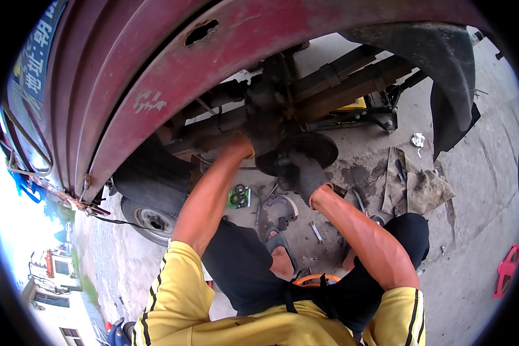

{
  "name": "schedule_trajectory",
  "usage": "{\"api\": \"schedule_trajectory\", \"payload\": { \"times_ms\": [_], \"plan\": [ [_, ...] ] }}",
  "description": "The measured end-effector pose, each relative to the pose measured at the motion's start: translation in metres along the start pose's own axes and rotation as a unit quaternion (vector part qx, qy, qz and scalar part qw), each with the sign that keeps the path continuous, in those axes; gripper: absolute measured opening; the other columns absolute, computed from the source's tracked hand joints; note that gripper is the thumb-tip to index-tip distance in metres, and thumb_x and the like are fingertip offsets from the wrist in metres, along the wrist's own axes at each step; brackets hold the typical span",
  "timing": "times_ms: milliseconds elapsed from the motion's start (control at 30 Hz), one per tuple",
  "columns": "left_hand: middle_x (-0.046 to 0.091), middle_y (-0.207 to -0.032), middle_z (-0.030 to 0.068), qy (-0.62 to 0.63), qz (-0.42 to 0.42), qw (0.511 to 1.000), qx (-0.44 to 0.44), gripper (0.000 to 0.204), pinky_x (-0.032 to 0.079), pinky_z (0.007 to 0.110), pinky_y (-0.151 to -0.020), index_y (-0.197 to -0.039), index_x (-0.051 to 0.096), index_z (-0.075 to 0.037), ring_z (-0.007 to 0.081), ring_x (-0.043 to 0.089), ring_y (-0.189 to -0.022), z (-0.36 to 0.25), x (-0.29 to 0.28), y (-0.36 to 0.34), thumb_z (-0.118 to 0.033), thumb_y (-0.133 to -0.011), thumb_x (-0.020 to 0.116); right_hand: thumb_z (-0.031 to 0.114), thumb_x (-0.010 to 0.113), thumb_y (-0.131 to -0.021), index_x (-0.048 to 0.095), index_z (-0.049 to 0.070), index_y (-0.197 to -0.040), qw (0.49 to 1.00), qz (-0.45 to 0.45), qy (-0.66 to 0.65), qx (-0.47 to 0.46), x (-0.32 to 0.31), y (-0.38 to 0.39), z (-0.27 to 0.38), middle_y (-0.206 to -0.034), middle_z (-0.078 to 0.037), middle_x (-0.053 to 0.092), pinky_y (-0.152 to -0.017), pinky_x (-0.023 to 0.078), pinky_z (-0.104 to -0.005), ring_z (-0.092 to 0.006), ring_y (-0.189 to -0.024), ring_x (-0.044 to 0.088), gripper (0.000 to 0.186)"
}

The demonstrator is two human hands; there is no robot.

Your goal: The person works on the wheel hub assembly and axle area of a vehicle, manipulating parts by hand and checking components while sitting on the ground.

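Under the red vehicle body [127, 124], my left hand [230, 144] reaches in beside the dirty axle housing [265, 98]; its gloved fingers are dark and blurred. My right hand [305, 173], in a dark grimy glove, is at the dark round hub plate [324, 151] below the housing; what its fingers hold, if anything, I cannot make out. On the floor below my hands lie a green box with black rings [238, 196], a curved brake shoe [281, 210], a wrench [316, 232] and other tools.
A wheel [147, 219] stands at left. Leaf springs [352, 86] run above a yellow and black jack [375, 112]. A dark mudguard [455, 75] hangs at right, near a cloth [427, 193] with tools and a red plastic stool [504, 271]. A scooter [118, 331] is at bottom left.
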State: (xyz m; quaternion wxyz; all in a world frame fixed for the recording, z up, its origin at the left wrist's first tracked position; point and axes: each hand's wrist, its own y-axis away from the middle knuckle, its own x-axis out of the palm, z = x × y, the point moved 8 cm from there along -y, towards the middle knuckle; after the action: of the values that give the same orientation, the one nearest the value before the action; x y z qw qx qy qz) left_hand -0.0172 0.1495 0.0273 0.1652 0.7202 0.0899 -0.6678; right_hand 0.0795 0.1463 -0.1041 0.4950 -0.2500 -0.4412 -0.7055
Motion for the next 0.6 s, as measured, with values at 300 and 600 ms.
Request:
{"api": "schedule_trajectory", "payload": {
  "times_ms": [300,600],
  "plan": [
    [0.062,-0.115,0.0242,0.02,0.023,0.998,0.063,0.04,0.05,0.042,-0.086,-0.121,0.058,-0.001,0.0345,0.062,-0.103,0.005,0.008,-0.004,-0.028,-0.091,0.053,0.031,0.059,-0.092,0.062,0.004,-0.1,1.0,0.012,0.002,-0.009,-0.002,-0.008,-0.005,-0.081,-0.01,0.065,-0.049,0.044,-0.0347,-0.0232,-0.057,0.057,0.029],
    [0.061,-0.121,0.02,0.234,0.016,0.971,0.038,0.038,0.045,0.036,-0.096,-0.124,0.058,-0.002,0.0278,0.059,-0.109,0.037,0.026,0.026,-0.019,-0.091,0.054,0.032,0.059,-0.092,0.061,0.006,-0.099,1.0,0.028,-0.005,-0.001,-0.005,-0.015,-0.009,-0.082,-0.009,0.065,-0.051,0.044,-0.0347,-0.0222,-0.06,0.058,0.027]
  ]
}}
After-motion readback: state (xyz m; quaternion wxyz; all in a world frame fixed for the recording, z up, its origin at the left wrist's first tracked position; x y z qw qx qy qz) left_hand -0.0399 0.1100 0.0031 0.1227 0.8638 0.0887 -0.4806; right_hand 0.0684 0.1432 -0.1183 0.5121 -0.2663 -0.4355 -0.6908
